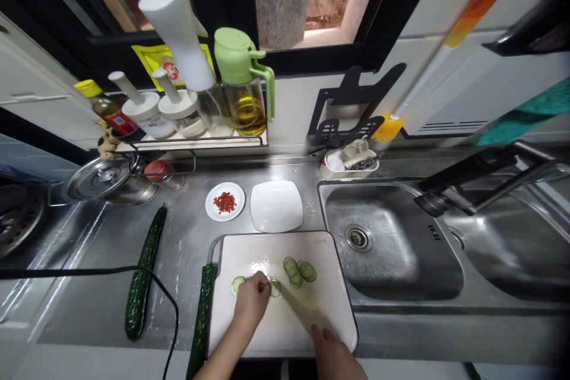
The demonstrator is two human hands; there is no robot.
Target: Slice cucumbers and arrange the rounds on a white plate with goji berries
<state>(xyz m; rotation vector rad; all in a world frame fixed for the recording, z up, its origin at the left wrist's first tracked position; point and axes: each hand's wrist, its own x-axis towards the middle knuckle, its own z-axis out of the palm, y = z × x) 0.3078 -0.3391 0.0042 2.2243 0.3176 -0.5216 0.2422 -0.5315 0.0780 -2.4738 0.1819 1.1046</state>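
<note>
no writing can be read: the red label on the yellow-capped bottle (116, 116), out at ten o'clock from the cutting board's centre, is too small, as is the red emblem on the yellow packet (146, 65) at eleven. the mark near the one o'clock corner of the white cutting board (285, 332) is equally faint.

the board lies on a steel counter (178, 231), wet-looking and full of glare. at nine o'clock on it the left hand (252, 297) has its thumb and fingers drawn together between two cucumber slices (275, 288); i cannot tell whether they pinch anything. at four the right hand (332, 351) is closed round a knife (297, 305), its blade blurred and slanting toward that slice. more slices (300, 271) overlap at one o'clock.

one whole cucumber (145, 276) lies at nine, well apart; another length (202, 317) is just beside the board at eight. a square plate (276, 206) sits at twelve, a metal sink (392, 243) at two, beneath a dark-framed window (227, 0).
</note>
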